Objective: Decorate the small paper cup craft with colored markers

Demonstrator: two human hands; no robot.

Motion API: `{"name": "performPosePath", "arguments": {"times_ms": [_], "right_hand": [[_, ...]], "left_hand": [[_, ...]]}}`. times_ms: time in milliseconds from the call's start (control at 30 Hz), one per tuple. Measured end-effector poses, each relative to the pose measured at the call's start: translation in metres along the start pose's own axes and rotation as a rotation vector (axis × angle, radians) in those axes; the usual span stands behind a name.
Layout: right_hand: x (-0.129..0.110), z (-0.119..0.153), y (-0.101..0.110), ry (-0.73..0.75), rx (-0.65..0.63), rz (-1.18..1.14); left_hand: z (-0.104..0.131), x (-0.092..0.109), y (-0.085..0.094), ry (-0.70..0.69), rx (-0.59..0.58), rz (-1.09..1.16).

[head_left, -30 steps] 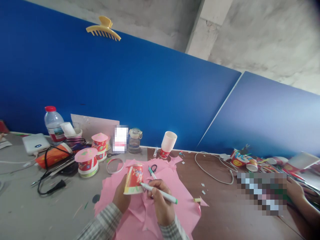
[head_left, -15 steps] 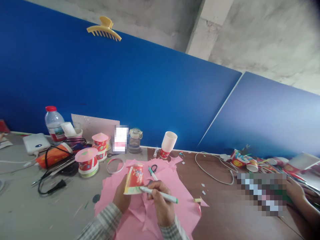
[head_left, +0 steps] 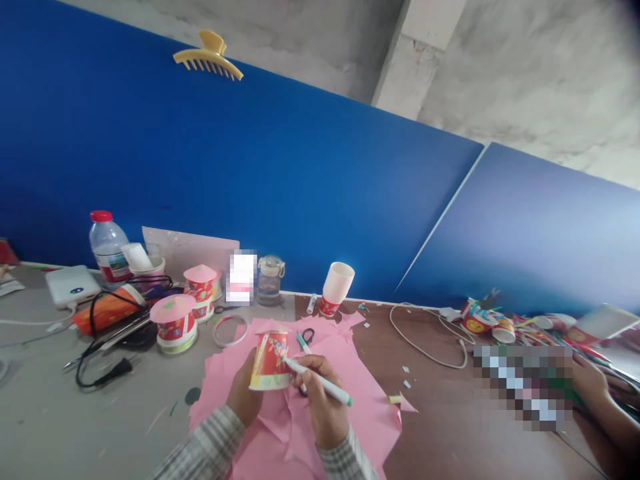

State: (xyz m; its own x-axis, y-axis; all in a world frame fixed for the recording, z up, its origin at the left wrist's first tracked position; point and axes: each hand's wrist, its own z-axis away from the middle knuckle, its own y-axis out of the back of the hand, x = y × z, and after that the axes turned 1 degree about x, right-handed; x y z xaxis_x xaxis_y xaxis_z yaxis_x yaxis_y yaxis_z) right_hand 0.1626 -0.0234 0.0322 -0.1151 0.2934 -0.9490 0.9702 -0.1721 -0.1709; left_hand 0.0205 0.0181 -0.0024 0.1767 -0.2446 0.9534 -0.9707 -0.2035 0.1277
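Note:
My left hand [head_left: 246, 395] is wrapped round an upside-down red paper cup [head_left: 271, 359], whose wide rim faces down with green marks on a yellow band. Between the fingers of my right hand [head_left: 321, 393] is a white marker [head_left: 327, 388] with a green end; its tip is at the cup's red side. Both hands are over crumpled, cut pink paper [head_left: 355, 400]. Scissors [head_left: 308, 336] and another marker [head_left: 303, 343] lie on the paper, just behind the cup.
Decorated cups with pink tops [head_left: 173, 320] stand at the left, beside cables and a plastic bottle [head_left: 109, 250]. A glass jar [head_left: 271, 280] and stacked white cups [head_left: 338, 285] are at the back. At the right, another person's hand [head_left: 590, 387] is near a blurred object.
The marker tip has moved up from the cup's lower band to its red side. The cup has turned a little and is more upright in my left hand.

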Motion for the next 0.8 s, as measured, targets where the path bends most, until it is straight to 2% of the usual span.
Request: {"name": "performPosePath", "arguments": {"times_ms": [233,800], "right_hand": [[-0.0046,-0.0004,-0.0013,0.051,0.014,0.047],[-0.0051,0.0007,-0.003,0.003,0.012,0.024]], "left_hand": [[-0.0003,-0.0013,-0.0008,0.025,-0.031,0.029],[-0.0001,-0.0018,-0.0019,0.062,-0.008,0.042]]}}
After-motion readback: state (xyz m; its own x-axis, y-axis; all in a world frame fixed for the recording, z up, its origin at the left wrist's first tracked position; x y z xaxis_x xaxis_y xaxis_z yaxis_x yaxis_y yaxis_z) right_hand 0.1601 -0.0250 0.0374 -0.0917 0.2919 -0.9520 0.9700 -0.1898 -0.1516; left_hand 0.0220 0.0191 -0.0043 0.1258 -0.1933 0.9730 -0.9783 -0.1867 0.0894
